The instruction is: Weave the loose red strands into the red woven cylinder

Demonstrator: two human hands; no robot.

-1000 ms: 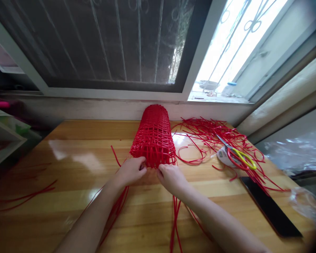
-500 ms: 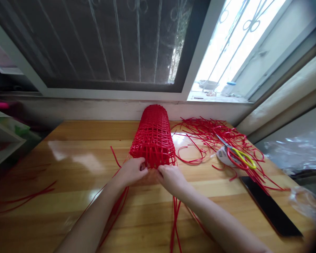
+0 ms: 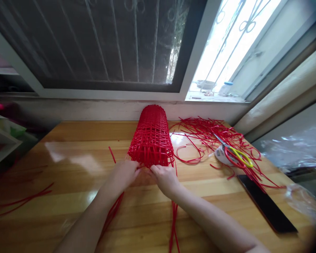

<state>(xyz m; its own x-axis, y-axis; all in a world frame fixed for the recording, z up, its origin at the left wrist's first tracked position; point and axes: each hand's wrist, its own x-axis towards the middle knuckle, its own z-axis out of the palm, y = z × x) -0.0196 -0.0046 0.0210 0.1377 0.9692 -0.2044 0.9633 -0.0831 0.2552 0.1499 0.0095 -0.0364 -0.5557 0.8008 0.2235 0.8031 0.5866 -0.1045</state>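
Both hands, left hand (image 3: 125,173) and right hand (image 3: 163,177), at red woven basket's (image 3: 151,137) near edge.

Two bare forearms, no sleeves visible. Left hand (image 3: 123,174) and right hand (image 3: 164,179) bare: no gloves, rings, watch or bands seen at wrists.

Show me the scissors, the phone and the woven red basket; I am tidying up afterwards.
scissors (image 3: 238,157), head view, on the yellow handle loop.
phone (image 3: 267,203), head view, on the middle of its dark screen.
basket (image 3: 151,137), head view, on its woven top side.

Strand tangle (image 3: 210,135) and scissors (image 3: 235,154) rightward.
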